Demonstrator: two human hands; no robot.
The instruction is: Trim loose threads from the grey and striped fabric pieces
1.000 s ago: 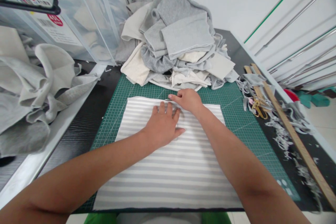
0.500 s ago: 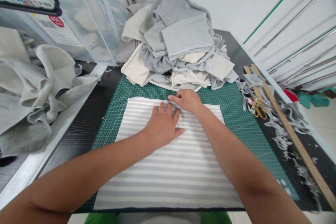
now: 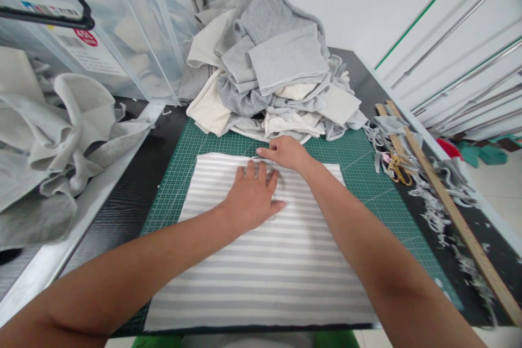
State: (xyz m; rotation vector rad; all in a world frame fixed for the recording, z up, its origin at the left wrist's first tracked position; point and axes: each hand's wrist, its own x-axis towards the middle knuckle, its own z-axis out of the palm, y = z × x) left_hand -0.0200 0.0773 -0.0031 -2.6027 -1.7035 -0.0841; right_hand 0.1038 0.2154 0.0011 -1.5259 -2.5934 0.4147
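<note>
A piece of grey-and-white striped fabric (image 3: 261, 277) lies spread on a green cutting mat (image 3: 367, 196). My left hand (image 3: 250, 196) rests flat on it near the far edge, fingers spread and palm down. Just beyond, to the right, my right hand (image 3: 283, 152) is closed at the fabric's far edge, its thumb pointing left and its other fingers curled under. A thin lifted bit of the edge shows by the thumb. What lies inside the right hand's curled fingers is mostly hidden.
A tall heap of grey and cream fabric pieces (image 3: 285, 60) stands behind the mat. More grey cloth (image 3: 77, 125) lies left, before a clear plastic bin (image 3: 134, 27). On the right are a wooden ruler (image 3: 448, 201), gold-handled scissors (image 3: 399, 171) and fabric scraps (image 3: 434, 215).
My right hand has shifted slightly left along the fabric's far edge. My left hand stays flat in about the same place. The whole view has moved a little.
</note>
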